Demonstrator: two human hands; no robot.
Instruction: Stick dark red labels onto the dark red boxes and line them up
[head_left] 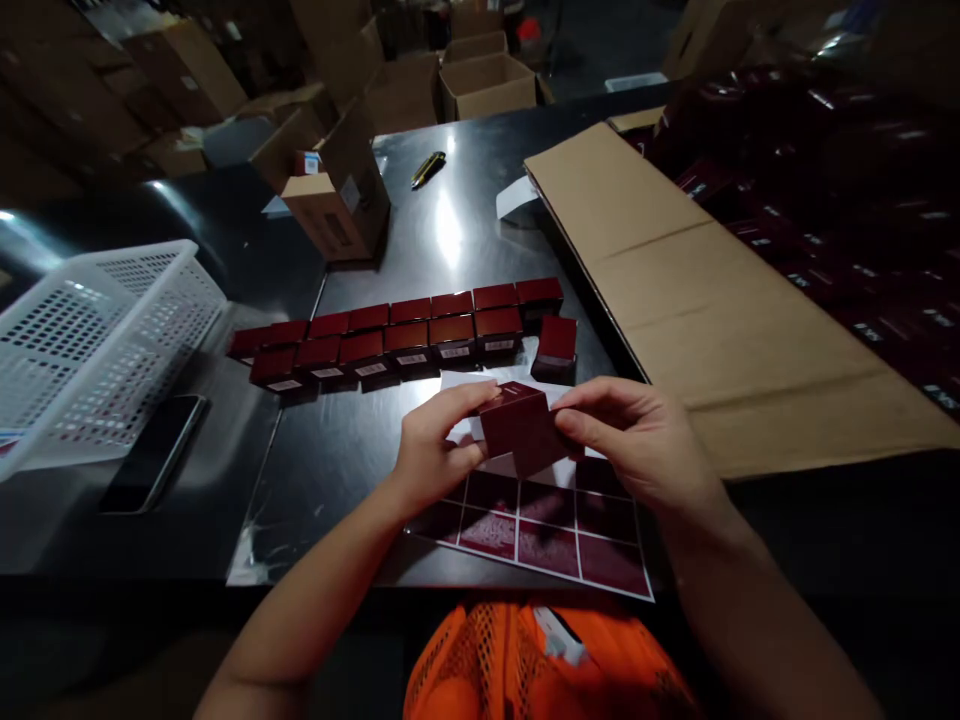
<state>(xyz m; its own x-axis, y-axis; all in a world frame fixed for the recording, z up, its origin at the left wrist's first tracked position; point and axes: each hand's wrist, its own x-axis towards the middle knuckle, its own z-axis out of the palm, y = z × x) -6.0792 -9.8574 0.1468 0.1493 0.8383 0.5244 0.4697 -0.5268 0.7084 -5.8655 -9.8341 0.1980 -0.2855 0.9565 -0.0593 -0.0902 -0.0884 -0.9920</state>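
Note:
Above a sticker sheet (517, 537), my left hand (439, 440) grips a small dark red box (512, 402) between thumb and fingers. My right hand (630, 430) pinches the edge of a dark red square sticker (541, 445), which lies against or just in front of the box's side; how much of it touches is unclear. White lines divide the sheet into dark red squares, and its upper part is partly hidden by my hands. Just beyond them, a single dark red box (556, 342) stands apart from two rows of similar boxes (411, 340), several with white barcode labels facing me.
A cardboard flap (675, 270) slopes at right beside a large pile of dark red boxes (847, 220). On the left are a white perforated basket (142, 340) and a phone (154, 455). An open carton (337, 215) and a yellow-black utility knife (428, 170) lie farther back.

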